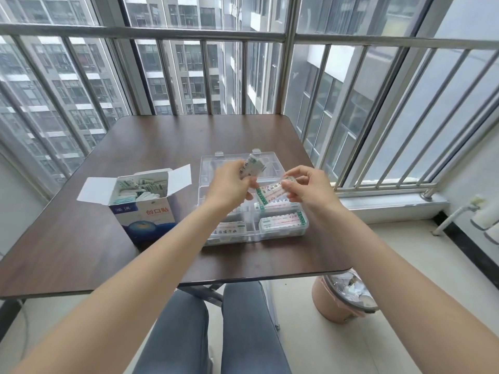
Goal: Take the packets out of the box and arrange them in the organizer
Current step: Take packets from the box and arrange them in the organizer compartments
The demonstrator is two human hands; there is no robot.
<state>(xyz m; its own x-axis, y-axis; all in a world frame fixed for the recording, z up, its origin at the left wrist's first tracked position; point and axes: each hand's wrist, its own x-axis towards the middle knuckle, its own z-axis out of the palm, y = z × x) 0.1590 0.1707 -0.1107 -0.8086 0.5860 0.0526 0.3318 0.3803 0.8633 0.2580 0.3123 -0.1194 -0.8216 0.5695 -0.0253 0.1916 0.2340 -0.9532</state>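
Holding bunch of packets (253, 163) in left hand (229, 182); right hand (307, 188) pinches one packet (271, 195) above clear organizer (280, 233); open box (143, 206) left on table (81, 238).

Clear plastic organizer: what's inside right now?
Clear plastic organizer: white green-edged packets lie in both near compartments. Far compartments look empty; the hands hide the middle.

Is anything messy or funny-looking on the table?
Nothing is spilled or broken. The white and blue cardboard box stands open with packets jumbled inside, and the clear plastic organizer already holds neat stacks. The left hand and right hand each hold packets above it.
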